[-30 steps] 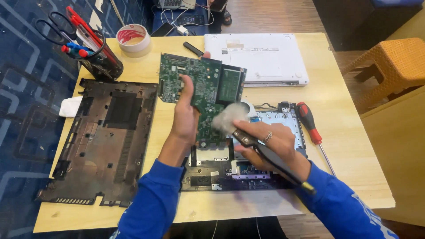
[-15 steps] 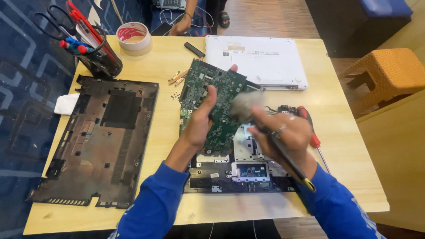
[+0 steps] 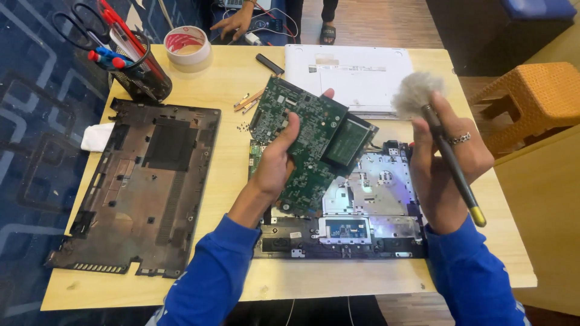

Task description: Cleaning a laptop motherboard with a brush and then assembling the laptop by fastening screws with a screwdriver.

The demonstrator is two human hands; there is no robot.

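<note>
Green circuit board [image 3: 308,145] sits tilted in the closed left hand [image 3: 279,162], lifted over the opened laptop base [image 3: 356,217] near the desk's [image 3: 241,284] front edge; the right hand [image 3: 444,157] is closed around a dark-handled brush [image 3: 438,133], bristles up, beside the board, with a black bottom cover [image 3: 139,187] toward the left edge
</note>
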